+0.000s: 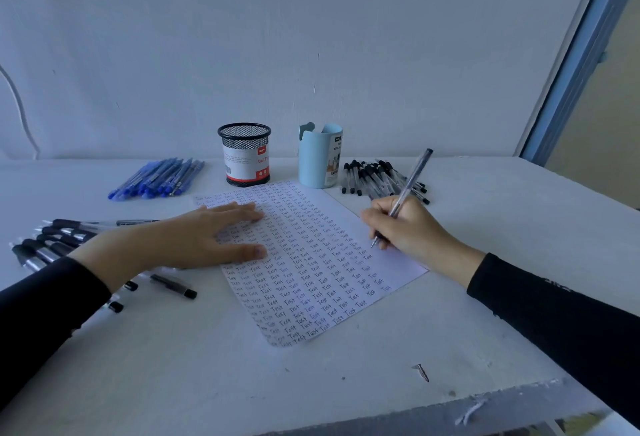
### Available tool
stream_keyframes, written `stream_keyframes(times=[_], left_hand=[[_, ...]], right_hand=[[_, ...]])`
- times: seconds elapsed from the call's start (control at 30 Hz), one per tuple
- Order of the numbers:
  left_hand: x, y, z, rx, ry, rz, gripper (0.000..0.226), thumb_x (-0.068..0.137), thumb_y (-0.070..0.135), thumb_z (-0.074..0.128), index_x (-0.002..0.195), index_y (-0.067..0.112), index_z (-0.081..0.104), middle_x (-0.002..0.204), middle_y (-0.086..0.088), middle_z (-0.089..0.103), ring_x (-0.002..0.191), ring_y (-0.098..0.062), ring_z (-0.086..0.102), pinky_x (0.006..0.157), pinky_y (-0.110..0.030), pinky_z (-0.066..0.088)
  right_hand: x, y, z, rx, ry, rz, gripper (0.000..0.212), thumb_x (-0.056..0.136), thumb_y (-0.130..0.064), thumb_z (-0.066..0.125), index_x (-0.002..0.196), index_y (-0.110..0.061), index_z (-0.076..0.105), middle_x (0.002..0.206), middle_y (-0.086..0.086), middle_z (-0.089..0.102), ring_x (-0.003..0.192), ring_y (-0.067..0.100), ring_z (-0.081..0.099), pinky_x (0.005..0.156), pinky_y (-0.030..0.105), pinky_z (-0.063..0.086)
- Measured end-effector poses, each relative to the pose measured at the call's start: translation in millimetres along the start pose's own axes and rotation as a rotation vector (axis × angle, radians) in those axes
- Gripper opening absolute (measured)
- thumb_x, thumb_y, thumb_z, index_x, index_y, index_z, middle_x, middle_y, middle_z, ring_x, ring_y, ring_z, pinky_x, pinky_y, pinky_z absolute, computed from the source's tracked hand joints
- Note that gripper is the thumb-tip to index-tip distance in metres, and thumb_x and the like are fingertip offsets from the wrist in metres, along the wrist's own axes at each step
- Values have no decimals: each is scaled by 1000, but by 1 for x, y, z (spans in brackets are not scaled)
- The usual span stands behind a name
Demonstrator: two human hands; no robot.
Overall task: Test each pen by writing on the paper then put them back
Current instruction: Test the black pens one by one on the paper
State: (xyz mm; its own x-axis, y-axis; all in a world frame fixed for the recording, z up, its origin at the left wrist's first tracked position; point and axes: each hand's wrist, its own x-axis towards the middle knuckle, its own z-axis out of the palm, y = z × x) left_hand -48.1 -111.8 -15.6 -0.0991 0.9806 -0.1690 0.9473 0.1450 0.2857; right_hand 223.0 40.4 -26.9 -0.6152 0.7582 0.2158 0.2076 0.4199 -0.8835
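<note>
Right hand [408, 227] writing with a pen [410, 182] at the right edge of the paper [311, 279].

The right hand pinches the clear pen, its tip seemingly touching the sheet, though that is hard to see. The left hand [207, 238] lies flat with straight fingers on the paper's left half. The paper lies on the bench [346, 383]. Behind the paper stand a mesh cup [245, 155] and a pale blue holder [320, 158]. Blue pens [159, 177] lie behind-left, black-capped pens [377, 175] behind-right, and dark-grip pens [62, 238] left.

Black pens [62, 238] partly hidden under left sleeve [45, 311], cup label [246, 162] print illegible
</note>
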Motion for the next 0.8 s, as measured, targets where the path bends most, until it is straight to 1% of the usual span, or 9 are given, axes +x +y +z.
stream_keyframes(times=[0.1, 0.17, 0.23, 0.33, 0.37, 0.43, 0.53, 0.67, 0.8], left_hand=[[-1, 1, 0, 0, -4, 2, 100, 53, 96, 32, 144, 57, 20, 153, 32, 9, 131, 10, 5, 118, -35, 2], [0, 2, 0, 3, -7, 3, 101, 53, 96, 31, 146, 55, 20, 152, 32, 9, 131, 10, 4, 118, -33, 1], [0, 2, 0, 3, -1, 8, 101, 54, 95, 31, 146, 54, 20, 154, 31, 9, 132, 10, 4, 119, -35, 1], [-1, 1, 0, 0, -6, 8, 101, 54, 96, 30, 146, 54, 20, 154, 31, 8, 131, 10, 3, 119, -35, 1], [-1, 1, 0, -1, -3, 11, 101, 54, 96, 30, 146, 54, 20, 155, 30, 8, 131, 10, 3, 119, -35, 1], [0, 0, 0, 0, -1, 16, 101, 54, 96, 30, 146, 55, 20, 156, 29, 7, 131, 9, 3, 119, -35, 0], [1, 0, 0, -3, 0, 17, 101, 54, 97, 30, 146, 55, 19, 157, 29, 7, 130, 9, 3, 118, -35, 0], [3, -5, 2, -8, 13, 30, 101, 54, 99, 30, 145, 57, 19, 155, 31, 7, 133, 9, 3, 119, -36, 0], [7, -13, 3, -14, 68, 64, 91, 55, 101, 36, 137, 63, 28, 154, 33, 13, 143, 2, 14, 122, -41, 13]], right_hand=[[2, -3, -2, 154, 39, 62, 41, 97, -21, 57, 58, -8, 50, 49, 2, 50, 44, 12, 36, 39, 17, 25], [4, -5, -4, 208, 49, 95, 32, 96, -35, 59, 80, -8, 53, 45, 1, 44, 38, 10, 32, 37, 16, 22], [8, -6, -8, 278, 61, 132, 41, 98, -48, 49, 101, -7, 53, 43, 0, 41, 35, 10, 30, 37, 18, 21], [13, -7, -19, 340, 89, 127, 44, 106, -44, 30, 108, -11, 60, 44, 1, 47, 36, 14, 35, 44, 27, 24], [14, -10, -22, 351, 97, 109, 42, 107, -39, 30, 108, -12, 61, 50, 2, 56, 41, 16, 45, 47, 29, 32], [18, -14, -26, 469, 69, 64, 32, 107, -31, 33, 113, -12, 58, 80, 9, 74, 66, 19, 67, 61, 30, 54], [29, -18, -35, 674, 37, 53, 23, 107, -22, 34, 118, -10, 50, 109, 20, 72, 97, 27, 72, 81, 32, 60], [48, -21, -44, 558, 68, 12, 19, 108, -21, 34, 105, -17, 52, 119, 15, 70, 108, 23, 68, 93, 34, 51], [69, -21, -43, 147, 236, -135, 13, 103, -25, 49, 107, -29, 60, 113, -4, 63, 95, 3, 54, 76, 14, 40]])
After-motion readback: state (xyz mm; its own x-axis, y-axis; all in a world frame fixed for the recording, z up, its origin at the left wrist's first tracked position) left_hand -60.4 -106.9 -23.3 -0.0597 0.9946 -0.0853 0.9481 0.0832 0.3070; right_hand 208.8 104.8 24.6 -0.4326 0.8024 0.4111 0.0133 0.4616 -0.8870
